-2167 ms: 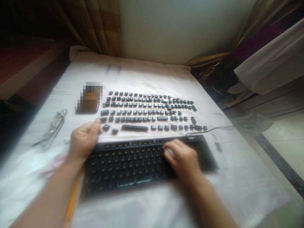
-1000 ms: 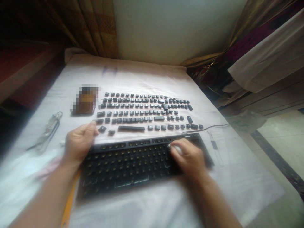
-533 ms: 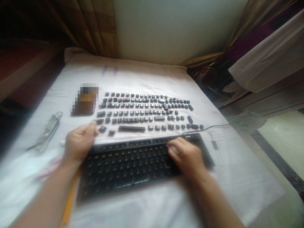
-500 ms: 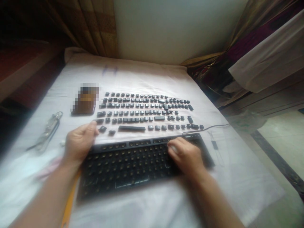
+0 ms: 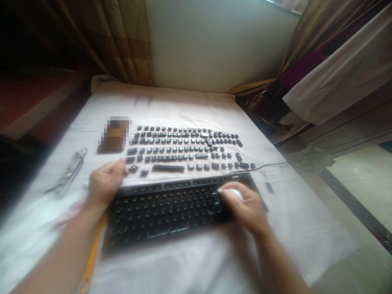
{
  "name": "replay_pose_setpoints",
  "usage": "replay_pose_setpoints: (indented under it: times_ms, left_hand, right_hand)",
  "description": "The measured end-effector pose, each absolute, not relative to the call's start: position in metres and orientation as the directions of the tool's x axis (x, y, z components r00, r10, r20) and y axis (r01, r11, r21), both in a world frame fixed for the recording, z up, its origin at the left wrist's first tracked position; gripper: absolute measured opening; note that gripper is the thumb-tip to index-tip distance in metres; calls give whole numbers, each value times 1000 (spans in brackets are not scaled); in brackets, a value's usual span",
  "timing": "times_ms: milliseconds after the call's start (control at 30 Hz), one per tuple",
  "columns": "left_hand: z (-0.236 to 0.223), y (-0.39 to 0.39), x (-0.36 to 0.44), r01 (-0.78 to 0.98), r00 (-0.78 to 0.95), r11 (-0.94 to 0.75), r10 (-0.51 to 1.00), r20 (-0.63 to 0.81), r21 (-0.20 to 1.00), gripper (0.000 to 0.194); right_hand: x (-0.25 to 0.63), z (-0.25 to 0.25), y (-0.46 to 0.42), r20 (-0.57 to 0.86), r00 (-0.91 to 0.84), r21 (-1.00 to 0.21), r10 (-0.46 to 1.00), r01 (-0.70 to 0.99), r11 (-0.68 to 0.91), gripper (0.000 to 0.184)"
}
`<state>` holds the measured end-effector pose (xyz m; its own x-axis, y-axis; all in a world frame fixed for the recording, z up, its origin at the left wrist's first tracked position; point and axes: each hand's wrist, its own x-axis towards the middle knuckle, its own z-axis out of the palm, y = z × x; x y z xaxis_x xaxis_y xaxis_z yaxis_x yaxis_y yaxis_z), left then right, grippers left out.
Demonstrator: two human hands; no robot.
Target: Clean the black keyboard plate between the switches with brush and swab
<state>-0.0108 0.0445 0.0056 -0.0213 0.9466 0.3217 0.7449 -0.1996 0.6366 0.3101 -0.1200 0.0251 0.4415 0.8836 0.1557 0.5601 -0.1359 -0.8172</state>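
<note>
A black keyboard [image 5: 171, 212] with its keycaps off lies on a white cloth, bare key posts showing. My left hand [image 5: 107, 179] is closed at its far left corner, thumb on top; the curled fingers are mostly hidden. Over the right part of the keyboard, my right hand [image 5: 245, 206] is closed around a white rounded object [image 5: 234, 194] with a small pale tip at the fingers. Its kind is not clear. Beyond the keyboard, loose black keycaps [image 5: 165, 150] lie in several rows, with the long space bar [image 5: 168, 168] in the nearest row.
A pixelated phone-like object [image 5: 114, 136] lies left of the keycaps. A bundled cable [image 5: 69, 169] is farther left. An orange strip-like tool [image 5: 93, 253] lies under my left forearm. The keyboard's cord [image 5: 260, 166] runs right, near a small dark item [image 5: 268, 187].
My right hand has turned and shifted slightly over the keyboard, showing more of the white object. My left hand stays at the corner. The view has tilted a little.
</note>
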Motion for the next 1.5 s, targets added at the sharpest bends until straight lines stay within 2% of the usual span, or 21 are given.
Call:
replay_pose_setpoints:
  times_ms: [167, 200, 300, 433, 533, 700, 933, 1067, 1233, 1300, 1400, 1500]
  left_hand:
    - [41, 19, 2, 726, 104, -334, 917, 384, 601, 24]
    - [49, 9, 9, 703, 172, -397, 900, 401, 590, 22]
    - [64, -28, 35, 474, 496, -685, 727, 474, 554, 12]
    - [58, -75, 68, 324, 660, -786, 587, 470, 527, 27]
    - [44, -97, 82, 281, 676, -772, 581, 454, 570, 33]
    - [32, -108, 90, 191, 605, -710, 629, 488, 678, 20]
    - [26, -108, 91, 161, 591, -649, 667, 454, 744, 13]
    - [26, -108, 96, 197, 615, -702, 632, 471, 685, 7]
    - [29, -110, 99, 307, 637, -850, 518, 572, 428, 16]
    - [29, -111, 99, 320, 633, -873, 485, 603, 367, 18]
    - [27, -111, 98, 282, 609, -873, 483, 629, 398, 20]
    - [25, -110, 96, 263, 569, -842, 530, 629, 472, 23]
  right_hand:
    - [300, 29, -137, 156, 484, -880, 861, 464, -101, 18]
    - [298, 30, -140, 163, 473, -886, 866, 457, -83, 18]
    - [290, 35, -149, 156, 418, -908, 895, 417, -37, 17]
    - [276, 42, -158, 112, 330, -943, 937, 333, -5, 13]
    - [265, 44, -163, 114, 265, -962, 958, 271, 40, 12]
    - [257, 37, -165, 70, 220, -991, 973, 128, 43, 8]
    - [256, 34, -164, -21, 149, -1000, 989, 8, -22, 9]
    - [258, 34, -164, -60, 127, -998, 990, -43, -55, 9]
    - [257, 32, -167, -25, 113, -999, 993, -27, -22, 14]
    - [255, 31, -169, -14, 106, -1000, 994, -14, -12, 18]
    - [252, 31, -171, 15, 80, -999, 997, 35, 12, 23]
    - [252, 32, -172, 91, 55, -982, 994, 168, 80, 26]
